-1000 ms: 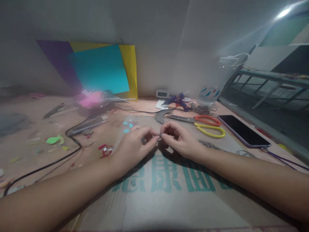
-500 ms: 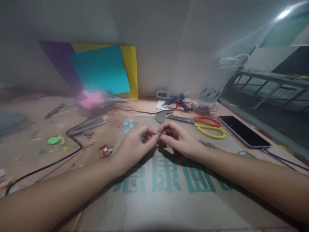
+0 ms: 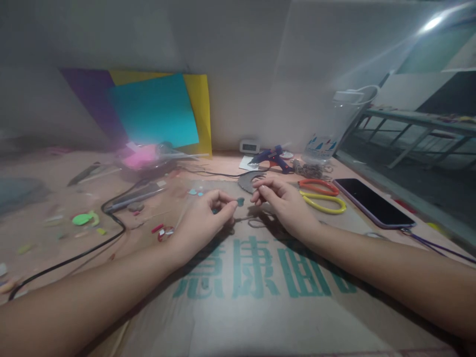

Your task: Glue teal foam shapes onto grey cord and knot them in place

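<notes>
We have a small dark teal piece (image 3: 240, 201) at the fingertips of our left hand (image 3: 208, 218), just above the middle of a pale board (image 3: 282, 327). The thumb and forefinger are pinched together on it, and it sticks out to the right. Our right hand (image 3: 284, 206) is just beside it, apart from the piece, its fingers curled and the thumb near the fingertips; we cannot tell whether anything thin lies between them. Below the hands, a thin grey cord (image 3: 256, 223) lies on the board, and green printed characters (image 3: 255, 267) run across its near part. Just beyond our right hand is a grey curved piece (image 3: 250, 182), and to its right we see the orange and yellow handles of scissors (image 3: 320, 194), with a phone (image 3: 374, 203) farther right. On the far side are a blue glue gun (image 3: 273, 156) and a small white clock (image 3: 250, 146). Far left, a blue sheet (image 3: 156, 111) leans at the wall, and a black cable (image 3: 74, 255) curves across the left of the table (image 3: 145, 258).
</notes>
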Demonstrator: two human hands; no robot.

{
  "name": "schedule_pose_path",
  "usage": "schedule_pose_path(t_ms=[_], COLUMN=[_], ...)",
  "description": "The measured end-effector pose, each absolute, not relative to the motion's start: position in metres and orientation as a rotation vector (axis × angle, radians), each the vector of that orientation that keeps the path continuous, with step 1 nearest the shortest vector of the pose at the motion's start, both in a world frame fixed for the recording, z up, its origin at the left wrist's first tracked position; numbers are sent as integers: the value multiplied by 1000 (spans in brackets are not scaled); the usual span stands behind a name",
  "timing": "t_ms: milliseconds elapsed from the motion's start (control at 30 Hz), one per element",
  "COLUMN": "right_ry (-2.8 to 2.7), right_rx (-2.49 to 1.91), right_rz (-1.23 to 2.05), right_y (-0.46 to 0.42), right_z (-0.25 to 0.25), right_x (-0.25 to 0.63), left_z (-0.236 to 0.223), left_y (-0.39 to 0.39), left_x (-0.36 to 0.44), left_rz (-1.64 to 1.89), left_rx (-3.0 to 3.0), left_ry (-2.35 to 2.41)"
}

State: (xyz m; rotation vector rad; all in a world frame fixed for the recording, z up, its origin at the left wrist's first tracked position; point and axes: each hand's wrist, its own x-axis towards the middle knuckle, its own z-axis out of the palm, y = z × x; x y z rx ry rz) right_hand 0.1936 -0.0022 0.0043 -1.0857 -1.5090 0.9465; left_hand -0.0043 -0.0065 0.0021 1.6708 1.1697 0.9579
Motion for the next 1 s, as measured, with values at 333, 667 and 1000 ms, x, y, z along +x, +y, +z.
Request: schedule_pose_path(t_ms=[333,667,1000], right_ry=[-1562,-1624,-1687], right_rx=[-1049,-1042,-1082], right_rz=[928,885,843], right_y=[1,4,1], right_z=[-2,-9,-6], right_x=[191,193,193], left_z=[5,6,5], left_y=[-6,-6,-6], left_x=[-3,-2,-3], left_rz=[967,942,942], left_rx=[1641,1636,1664], left_ry=[1167,1193,1191])
